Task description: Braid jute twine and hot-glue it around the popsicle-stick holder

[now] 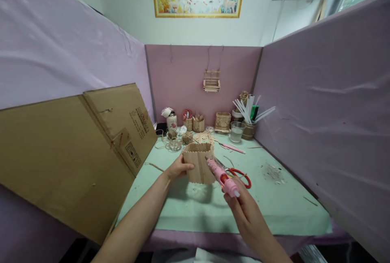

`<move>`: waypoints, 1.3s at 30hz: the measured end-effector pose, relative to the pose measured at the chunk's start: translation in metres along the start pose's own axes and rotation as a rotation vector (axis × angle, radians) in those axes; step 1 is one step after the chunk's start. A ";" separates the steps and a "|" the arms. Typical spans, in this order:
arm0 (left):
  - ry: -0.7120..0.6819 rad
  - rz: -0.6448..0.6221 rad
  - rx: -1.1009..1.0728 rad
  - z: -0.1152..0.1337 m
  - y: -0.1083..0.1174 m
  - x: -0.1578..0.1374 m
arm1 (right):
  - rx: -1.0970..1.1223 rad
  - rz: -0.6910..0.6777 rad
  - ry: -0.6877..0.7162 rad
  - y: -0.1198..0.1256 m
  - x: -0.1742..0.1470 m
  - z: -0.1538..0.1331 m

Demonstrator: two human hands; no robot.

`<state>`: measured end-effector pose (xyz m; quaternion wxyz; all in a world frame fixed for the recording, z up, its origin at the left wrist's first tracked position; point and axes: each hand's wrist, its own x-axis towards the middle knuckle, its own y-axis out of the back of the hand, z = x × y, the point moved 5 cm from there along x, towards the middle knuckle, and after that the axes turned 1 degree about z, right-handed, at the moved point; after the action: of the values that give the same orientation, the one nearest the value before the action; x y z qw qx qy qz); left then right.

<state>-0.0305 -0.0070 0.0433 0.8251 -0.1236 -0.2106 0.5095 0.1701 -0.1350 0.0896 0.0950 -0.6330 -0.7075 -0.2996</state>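
Observation:
My left hand [179,166] grips the left side of a small basket [199,167] made of upright wooden craft sticks, with a scalloped rim. In my right hand [239,196] is a pink hot glue gun [224,177]. Its nozzle points at the basket's front right side; whether the tip touches the wood I cannot tell. Red-handled scissors [243,177] lie behind the glue gun, partly covered by it. Beyond the basket, loose craft sticks [202,137] lie in a pile.
Twine balls [187,137] and loose twine lie at the back left. A glass of water [237,132], a pot of white glue sticks [249,129] and a woven basket [223,121] stand at the back. A large cardboard sheet [76,149] leans at left. A pink pen-like tool [233,148] lies behind the scissors.

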 end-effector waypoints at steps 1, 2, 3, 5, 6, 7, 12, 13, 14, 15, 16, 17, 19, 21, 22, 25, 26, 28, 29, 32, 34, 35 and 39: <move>-0.006 0.014 0.005 0.000 0.000 0.001 | -0.015 -0.019 0.017 -0.002 0.000 -0.002; -0.013 0.030 0.011 -0.001 0.001 0.001 | -0.024 -0.040 0.026 -0.004 0.000 -0.003; -0.018 0.047 0.015 -0.001 0.002 0.002 | -0.025 -0.056 0.025 -0.005 0.000 -0.003; -0.022 0.080 0.018 -0.002 0.004 0.003 | -0.009 -0.060 0.025 -0.006 -0.002 -0.003; -0.020 0.099 0.016 -0.003 0.006 0.004 | -0.006 -0.038 0.032 -0.003 -0.003 -0.003; -0.017 0.122 0.011 -0.003 0.008 0.004 | -0.011 0.002 0.043 0.002 -0.003 -0.002; -0.012 0.193 -0.041 -0.002 0.020 0.004 | -0.257 0.336 0.027 0.064 0.009 0.022; -0.006 0.178 -0.062 -0.002 0.021 0.003 | -0.353 0.422 0.014 0.081 0.012 0.031; 0.003 0.153 -0.083 -0.003 0.022 0.003 | -0.477 0.484 -0.019 0.097 0.016 0.043; 0.013 0.125 -0.103 -0.004 0.022 0.002 | -0.609 0.515 -0.058 0.111 0.019 0.057; 0.022 0.098 -0.119 -0.005 0.023 0.002 | -0.741 0.508 -0.094 0.121 0.022 0.072; 0.031 0.075 -0.130 -0.006 0.024 0.002 | -0.872 0.441 -0.138 0.127 0.024 0.090; 0.041 0.045 -0.143 -0.008 0.025 0.001 | -1.115 0.331 -0.230 0.131 0.021 0.123; 0.043 0.023 -0.148 -0.009 0.026 0.000 | -1.265 0.262 -0.334 0.129 0.013 0.149; 0.043 0.012 -0.147 -0.010 0.026 -0.001 | -1.300 0.232 -0.382 0.126 0.010 0.158; 0.034 -0.026 -0.148 -0.009 0.023 -0.001 | -1.305 0.266 -0.462 0.121 0.006 0.158; 0.033 -0.040 -0.149 -0.009 0.021 -0.002 | -1.276 0.319 -0.427 0.120 0.009 0.149; 0.038 -0.070 -0.153 -0.007 0.015 -0.002 | -1.154 0.430 -0.208 0.113 0.021 0.118; 0.048 -0.085 -0.153 -0.007 0.012 -0.003 | -1.050 0.455 -0.035 0.105 0.028 0.099; 0.077 -0.113 -0.149 -0.006 0.002 -0.005 | -0.732 0.402 0.424 0.071 0.043 0.043; 0.075 -0.119 -0.144 -0.005 -0.002 -0.007 | -0.606 0.342 0.585 0.045 0.047 0.015; 0.074 -0.122 -0.136 -0.005 -0.004 -0.007 | -0.568 0.299 0.627 0.033 0.049 0.005; 0.101 -0.147 -0.088 -0.006 -0.007 -0.009 | -0.470 0.210 0.720 0.003 0.050 -0.013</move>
<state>-0.0261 -0.0179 0.0390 0.8635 -0.1693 -0.1993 0.4312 0.1605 -0.1003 0.1268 0.2189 -0.5611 -0.4739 -0.6424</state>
